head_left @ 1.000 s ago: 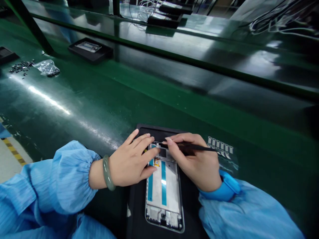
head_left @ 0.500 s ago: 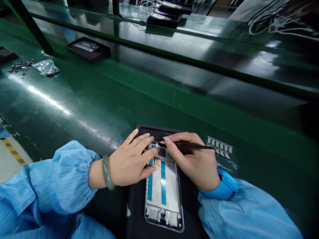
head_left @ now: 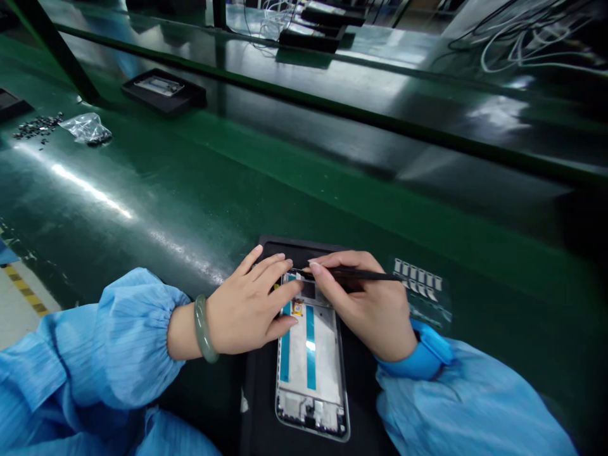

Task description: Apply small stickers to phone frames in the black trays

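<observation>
A phone frame (head_left: pixel 323 354) with two blue strips lies in a black tray (head_left: pixel 259 405) in front of me. My left hand (head_left: pixel 251 307) rests over its upper left part with the fingers spread, the fingertips touching the frame near its top edge. Below those fingers a small yellow-orange flex part (head_left: pixel 297 308) shows on the frame. In my right hand (head_left: pixel 368 301) dark tweezers (head_left: pixel 375 275) are pinched, their tip at the frame's top edge beside my left fingertips. What the tip touches is too small to make out.
Right of the tray lies a clear sheet with several small silvery parts (head_left: pixel 418 278). Far left are a plastic bag (head_left: pixel 88 128), loose small dark pieces (head_left: pixel 38 126) and another black tray (head_left: pixel 185 101) holding a phone frame. A green post (head_left: pixel 59 57) and a raised shelf edge cross behind.
My right hand and the tweezers have shifted very slightly to the left and up at the frame's top edge. The left hand stays in place on the phone frame.
</observation>
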A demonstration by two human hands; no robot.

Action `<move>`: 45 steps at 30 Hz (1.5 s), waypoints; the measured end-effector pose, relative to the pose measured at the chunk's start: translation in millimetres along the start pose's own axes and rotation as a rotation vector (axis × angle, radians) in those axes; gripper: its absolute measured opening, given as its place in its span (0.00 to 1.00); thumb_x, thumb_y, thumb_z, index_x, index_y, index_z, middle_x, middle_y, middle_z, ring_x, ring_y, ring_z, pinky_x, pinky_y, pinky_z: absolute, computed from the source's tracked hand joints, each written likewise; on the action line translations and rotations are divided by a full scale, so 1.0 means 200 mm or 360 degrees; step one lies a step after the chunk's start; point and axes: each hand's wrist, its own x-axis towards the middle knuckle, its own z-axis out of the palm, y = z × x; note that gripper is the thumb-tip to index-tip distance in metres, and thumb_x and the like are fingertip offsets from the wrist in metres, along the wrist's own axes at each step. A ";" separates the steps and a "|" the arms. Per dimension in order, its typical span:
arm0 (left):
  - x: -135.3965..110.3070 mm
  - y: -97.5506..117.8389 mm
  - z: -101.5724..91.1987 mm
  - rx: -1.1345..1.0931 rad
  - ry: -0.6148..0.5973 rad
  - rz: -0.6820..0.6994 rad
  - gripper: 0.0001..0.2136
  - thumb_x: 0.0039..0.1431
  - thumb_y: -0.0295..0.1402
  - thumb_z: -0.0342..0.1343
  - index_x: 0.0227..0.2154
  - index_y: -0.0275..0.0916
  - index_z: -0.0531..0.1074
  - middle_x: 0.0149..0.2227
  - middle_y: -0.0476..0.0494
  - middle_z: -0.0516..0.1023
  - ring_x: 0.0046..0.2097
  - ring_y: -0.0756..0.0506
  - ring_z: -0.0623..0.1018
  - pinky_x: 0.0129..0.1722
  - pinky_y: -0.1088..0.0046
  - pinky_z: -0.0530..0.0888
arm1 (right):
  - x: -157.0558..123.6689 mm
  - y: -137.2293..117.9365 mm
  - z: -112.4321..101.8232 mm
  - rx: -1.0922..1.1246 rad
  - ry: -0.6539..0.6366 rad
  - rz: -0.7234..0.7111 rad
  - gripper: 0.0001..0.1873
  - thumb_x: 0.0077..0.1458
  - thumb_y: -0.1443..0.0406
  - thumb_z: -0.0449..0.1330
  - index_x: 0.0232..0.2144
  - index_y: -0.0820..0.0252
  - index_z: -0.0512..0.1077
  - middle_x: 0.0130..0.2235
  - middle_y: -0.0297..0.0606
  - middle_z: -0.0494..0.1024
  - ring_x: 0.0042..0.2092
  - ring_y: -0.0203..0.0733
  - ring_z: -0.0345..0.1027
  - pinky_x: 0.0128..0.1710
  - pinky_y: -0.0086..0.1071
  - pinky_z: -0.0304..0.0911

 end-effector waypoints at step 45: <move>0.00 0.00 -0.03 -0.0027 -0.0121 -0.0063 0.20 0.63 0.41 0.48 0.54 0.38 0.62 0.59 0.35 0.61 0.63 0.37 0.56 0.60 0.44 0.52 | 0.01 -0.02 0.00 -0.0115 0.0101 -0.0009 0.04 0.55 0.65 0.60 0.30 0.58 0.67 0.29 0.32 0.72 0.25 0.34 0.69 0.23 0.26 0.64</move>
